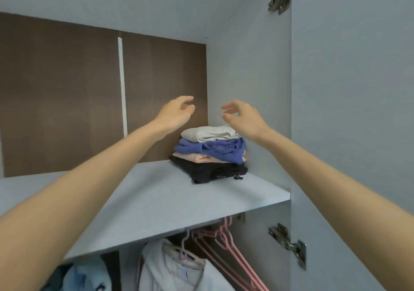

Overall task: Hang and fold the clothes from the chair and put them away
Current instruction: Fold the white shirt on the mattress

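Note:
A stack of folded clothes (210,154) sits on the wardrobe's upper shelf (156,201), against the right inner wall. From the top it holds a white piece (208,133), a purple one (212,148), a pink one (197,157) and a black one (208,170). My left hand (175,113) hovers above and left of the stack, fingers loosely curved, holding nothing. My right hand (243,118) hovers just above the stack's right side, also relaxed and empty. Neither hand touches the clothes.
Below the shelf hang a white shirt (179,268) on a pink hanger, a light blue garment (87,277) and several bare pink hangers (224,243). The open wardrobe door (354,133) with metal hinges stands at the right. A brown back panel (67,100) closes the compartment.

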`<state>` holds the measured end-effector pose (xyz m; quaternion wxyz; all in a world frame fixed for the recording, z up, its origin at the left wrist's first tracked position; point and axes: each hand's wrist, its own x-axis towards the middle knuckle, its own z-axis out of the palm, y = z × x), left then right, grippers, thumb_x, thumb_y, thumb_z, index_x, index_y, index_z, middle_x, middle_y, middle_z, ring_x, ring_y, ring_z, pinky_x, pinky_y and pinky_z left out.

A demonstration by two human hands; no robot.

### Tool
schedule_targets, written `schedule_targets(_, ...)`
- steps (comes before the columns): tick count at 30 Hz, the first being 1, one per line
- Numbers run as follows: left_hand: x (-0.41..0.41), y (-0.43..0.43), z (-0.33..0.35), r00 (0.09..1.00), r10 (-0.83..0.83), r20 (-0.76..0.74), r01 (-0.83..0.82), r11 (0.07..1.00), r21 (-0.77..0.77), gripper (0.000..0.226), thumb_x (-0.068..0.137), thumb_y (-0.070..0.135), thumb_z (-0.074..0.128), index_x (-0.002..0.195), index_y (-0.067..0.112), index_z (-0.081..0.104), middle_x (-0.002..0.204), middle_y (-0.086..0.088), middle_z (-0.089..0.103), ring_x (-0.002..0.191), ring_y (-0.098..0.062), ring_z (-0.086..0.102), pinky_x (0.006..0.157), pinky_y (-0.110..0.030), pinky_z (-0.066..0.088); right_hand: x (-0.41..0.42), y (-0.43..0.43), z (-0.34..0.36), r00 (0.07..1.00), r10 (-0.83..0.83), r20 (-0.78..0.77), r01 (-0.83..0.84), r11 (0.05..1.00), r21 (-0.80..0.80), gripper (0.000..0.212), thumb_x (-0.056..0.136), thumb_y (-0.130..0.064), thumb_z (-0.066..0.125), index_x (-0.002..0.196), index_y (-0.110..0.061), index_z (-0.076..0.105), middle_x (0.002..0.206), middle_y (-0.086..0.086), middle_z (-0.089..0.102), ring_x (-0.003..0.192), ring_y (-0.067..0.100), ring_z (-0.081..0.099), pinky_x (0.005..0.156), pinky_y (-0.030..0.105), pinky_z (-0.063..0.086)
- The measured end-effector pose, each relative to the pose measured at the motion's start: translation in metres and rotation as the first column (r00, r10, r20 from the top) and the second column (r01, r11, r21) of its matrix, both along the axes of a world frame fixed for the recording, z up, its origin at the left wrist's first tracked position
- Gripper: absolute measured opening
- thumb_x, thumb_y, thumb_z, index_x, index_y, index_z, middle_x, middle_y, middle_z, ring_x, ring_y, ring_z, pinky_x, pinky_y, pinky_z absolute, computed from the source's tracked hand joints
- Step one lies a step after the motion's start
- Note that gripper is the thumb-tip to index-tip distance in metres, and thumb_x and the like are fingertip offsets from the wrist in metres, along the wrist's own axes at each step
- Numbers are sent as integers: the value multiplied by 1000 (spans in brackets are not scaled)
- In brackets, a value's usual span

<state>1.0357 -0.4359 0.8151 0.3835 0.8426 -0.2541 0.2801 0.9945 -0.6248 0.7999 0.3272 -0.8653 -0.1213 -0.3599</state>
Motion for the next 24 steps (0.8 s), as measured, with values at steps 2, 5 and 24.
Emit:
schedule_targets(2, -39, 4, -9, 1000, 15, -6, -16, 998, -64, 41, 100, 28, 41, 141, 25, 43, 143, 2, 46, 130, -15, 42, 98, -24, 33, -32, 4, -12, 998, 58, 16, -58, 997, 58, 30, 96, -21, 51, 125, -18, 57, 115, -3, 61, 96, 9, 50, 80, 19, 34)
schedule_targets(5, -97, 12, -27, 998, 32, -49, -40, 982, -185, 40, 100, 27, 41, 140, 26, 44, 141, 2, 46, 128, -16, 45, 106, -31, 37, -77, 12, -32, 985, 173, 12, -173, 975, 139, 29, 96, -19, 51, 124, -18, 57, 108, -7, 57, 100, 9, 51, 82, 18, 34)
schedule_targets(24, -408, 117, -115, 950, 310, -22, -304, 910, -282, 36, 100, 26, 44, 136, 28, 47, 133, 6, 55, 119, -9, 50, 99, -26, 42, -311, 94, -118, 867, 498, -31, -486, 857, 170, 33, 96, -23, 53, 128, -25, 51, 114, -12, 57, 88, 1, 57, 67, 7, 41)
